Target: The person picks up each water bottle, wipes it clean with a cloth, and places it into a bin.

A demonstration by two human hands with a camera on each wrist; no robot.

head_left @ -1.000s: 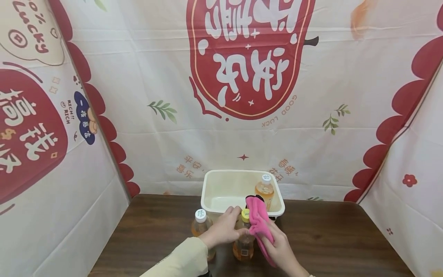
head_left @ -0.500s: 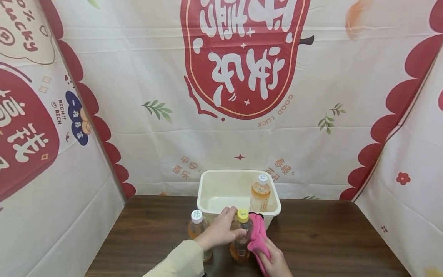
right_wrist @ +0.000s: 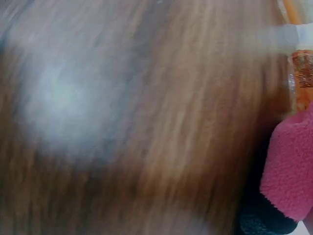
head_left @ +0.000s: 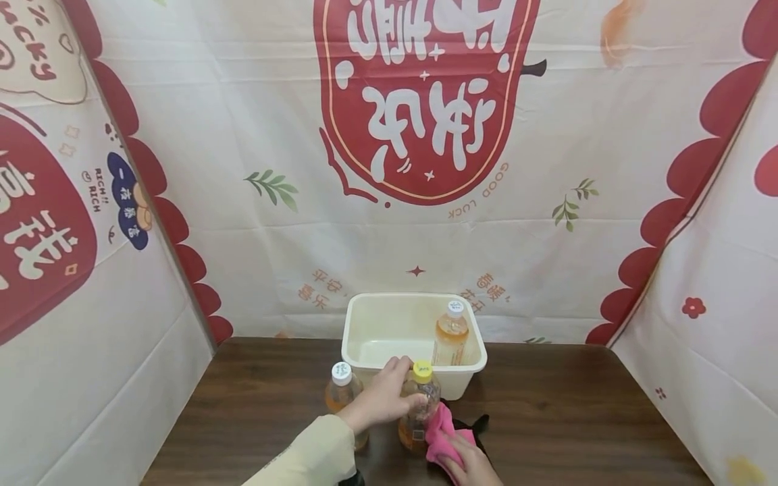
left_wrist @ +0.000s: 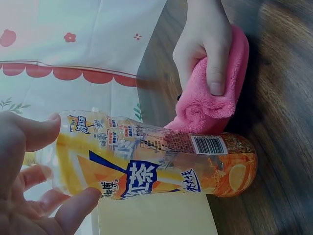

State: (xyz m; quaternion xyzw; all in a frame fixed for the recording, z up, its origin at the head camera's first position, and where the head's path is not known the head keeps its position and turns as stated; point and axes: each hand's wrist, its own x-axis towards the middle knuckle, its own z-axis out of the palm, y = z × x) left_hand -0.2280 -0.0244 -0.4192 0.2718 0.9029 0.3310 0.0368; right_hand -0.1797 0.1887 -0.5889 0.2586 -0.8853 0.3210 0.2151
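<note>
My left hand [head_left: 384, 399] grips a clear drink bottle [head_left: 416, 426] with a yellow cap around its upper part. The left wrist view shows the bottle's orange and yellow label [left_wrist: 132, 166], with the thumb and fingers curled about the neck end. A pink plush cloth [head_left: 440, 432] with black edging is bunched in my right hand [head_left: 468, 462]. It touches the bottle's lower right side. Close to my left wrist stands a white-capped bottle [head_left: 340, 390], partly hidden by the forearm. In the right wrist view only the cloth [right_wrist: 291, 166] and a sliver of the bottle [right_wrist: 304, 78] show.
Behind the hands, a cream plastic bin [head_left: 379, 324] stands against the printed backdrop [head_left: 419, 246]. Another white-capped bottle [head_left: 451, 337] is upright at its right side. Dark wood tabletop [head_left: 559, 412] extends to both sides, with printed sheets at left and right.
My right hand has brought the cloth down along the bottle, from beside the yellow cap to the lower side. My left hand keeps its grip. The whole head view has shifted slightly.
</note>
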